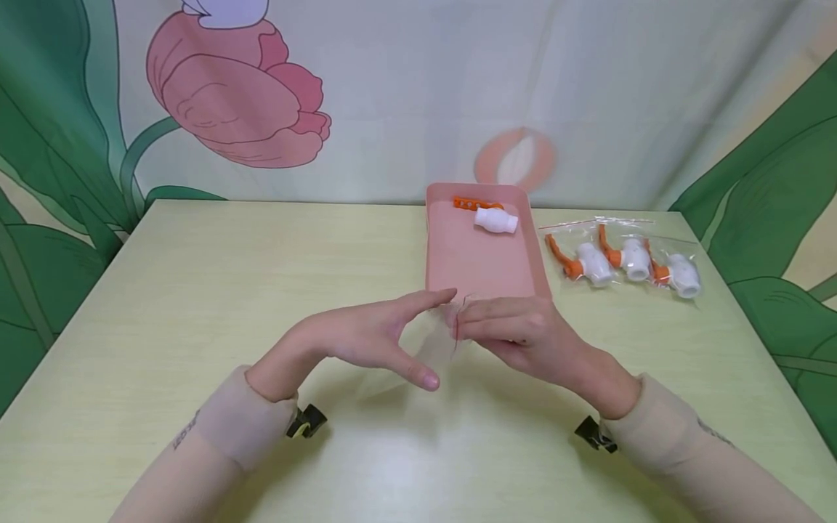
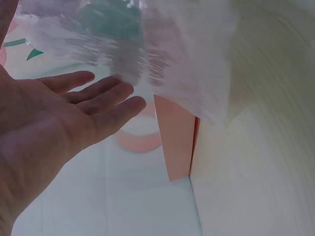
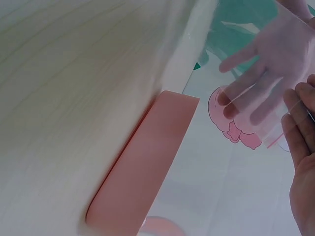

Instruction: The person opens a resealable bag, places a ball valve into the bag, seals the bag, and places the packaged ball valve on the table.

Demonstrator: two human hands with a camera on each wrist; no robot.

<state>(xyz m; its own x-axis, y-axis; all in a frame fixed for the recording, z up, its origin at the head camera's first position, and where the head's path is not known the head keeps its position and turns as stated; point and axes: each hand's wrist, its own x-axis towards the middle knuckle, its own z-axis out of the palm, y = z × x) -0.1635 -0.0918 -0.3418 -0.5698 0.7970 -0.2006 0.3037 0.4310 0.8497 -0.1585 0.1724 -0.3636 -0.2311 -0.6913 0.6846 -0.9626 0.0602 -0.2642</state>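
In the head view my right hand (image 1: 532, 338) pinches the edge of a clear plastic zip bag (image 1: 437, 350) with a red line along its mouth. The bag hangs over the table in front of the tray, and no contents show in it. My left hand (image 1: 373, 338) is spread beside it, thumb and fingers apart, gripping nothing. Through the film in the right wrist view, the left hand (image 3: 280, 54) shows behind the bag. Whether its fingers touch the plastic I cannot tell.
A pink tray (image 1: 484, 269) stands behind the hands, holding a white plastic ball valve (image 1: 497, 220) with an orange handle (image 1: 476, 204). To its right lie three bagged white valves (image 1: 593, 264) with orange handles. A printed curtain (image 1: 392, 109) hangs along the table's back edge.
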